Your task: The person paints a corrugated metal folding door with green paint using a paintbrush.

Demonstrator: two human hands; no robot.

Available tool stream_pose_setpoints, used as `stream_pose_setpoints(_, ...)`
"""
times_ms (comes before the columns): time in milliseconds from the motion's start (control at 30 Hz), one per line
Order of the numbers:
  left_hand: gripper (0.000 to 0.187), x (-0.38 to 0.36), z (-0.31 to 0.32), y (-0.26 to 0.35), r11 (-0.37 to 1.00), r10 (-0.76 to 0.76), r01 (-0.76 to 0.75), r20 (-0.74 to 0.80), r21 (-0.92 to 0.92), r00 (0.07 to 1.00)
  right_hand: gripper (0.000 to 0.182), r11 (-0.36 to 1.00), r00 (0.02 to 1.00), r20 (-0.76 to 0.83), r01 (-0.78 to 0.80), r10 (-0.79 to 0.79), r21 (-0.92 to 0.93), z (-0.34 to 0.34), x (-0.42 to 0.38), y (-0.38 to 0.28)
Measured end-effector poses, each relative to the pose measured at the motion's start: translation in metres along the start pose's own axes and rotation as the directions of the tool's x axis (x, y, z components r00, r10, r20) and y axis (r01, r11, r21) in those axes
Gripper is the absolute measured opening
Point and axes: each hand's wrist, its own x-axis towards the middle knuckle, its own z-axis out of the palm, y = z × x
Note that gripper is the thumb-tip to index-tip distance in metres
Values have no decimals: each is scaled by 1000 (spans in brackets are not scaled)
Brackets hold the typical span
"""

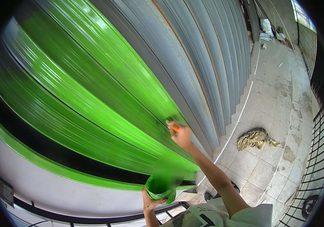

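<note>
My right hand (pixel 181 135) is closed round the orange handle of a paintbrush (pixel 174 128). The bristles, blurred, are at the bright green face of a ridged metal panel (pixel 131 90), near its border with bare grey. Lower down, my left hand (pixel 149 202) grips an open container of green paint (pixel 157 189), its inside and rim coated green. A blurred green round patch (pixel 168 172) overlaps the container's mouth in this view. Wet-looking streaks run along the painted ridges, and a black band (pixel 56 142) lies below them.
Unpainted grey ridges (pixel 207 56) continue toward the far end. A stained rag (pixel 255 139) lies on the tiled floor (pixel 258 98) to the right. Black metal grilles (pixel 315 159) border the walkway. White bags (pixel 266 27) and debris stand at the far end.
</note>
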Motion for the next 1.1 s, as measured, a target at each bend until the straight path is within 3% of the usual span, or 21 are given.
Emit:
stream_pose_setpoints(67,77,-1,-4,-2,1000,14,-14,29,8,999,12,993,996,-62,67,-61,96,9,52,-36)
stream_pose_setpoints(133,77,2,-7,-5,999,46,-47,40,4,998,15,927,937,-267,290,-224,238,15,86,-68)
stream_pose_setpoints(233,77,2,-13,-9,997,71,-71,49,-10,996,17,896,890,-369,371,-268,244,16,93,-87)
stream_pose_setpoints(267,78,2,-17,-10,998,62,-62,69,-10,996,18,942,946,-261,252,-192,222,13,77,-79)
stream_pose_setpoints(333,81,3,-22,-12,996,87,-85,93,-31,992,20,940,939,-285,262,-195,218,20,36,-39)
stream_pose_setpoints(400,82,5,-26,-13,994,101,-97,84,-41,991,20,988,977,-174,137,-123,71,7,-16,-10)
stream_pose_setpoints(467,84,3,-28,-12,993,115,-113,87,-27,990,22,987,992,36,-112,117,-119,-10,-61,20)
stream_pose_setpoints(567,85,14,-23,4,983,181,-182,94,3,979,25,979,975,114,-181,192,-99,-46,-74,21)
stream_pose_setpoints(667,88,17,-17,14,975,214,-217,70,43,974,21,877,966,130,-259,225,404,-92,-20,-54)
stream_pose_setpoints(733,88,19,-12,14,930,337,-337,26,151,941,23,761,937,273,-337,216,554,-128,15,-109)
stream_pose_setpoints(833,85,24,-6,25,846,459,-434,-7,309,889,23,810,926,373,-174,-59,560,-167,42,-185)
stream_pose_setpoints(933,83,28,0,45,742,572,-519,2,424,820,23,909,769,572,29,-286,415,-181,51,-230)
stream_pose_setpoints(1033,83,34,0,59,677,621,-570,54,466,782,23,937,590,727,223,-350,270,-186,56,-250)
stream_pose_setpoints(1100,82,38,1,72,644,612,-589,133,489,779,25,908,527,743,304,-411,287,-185,53,-237)
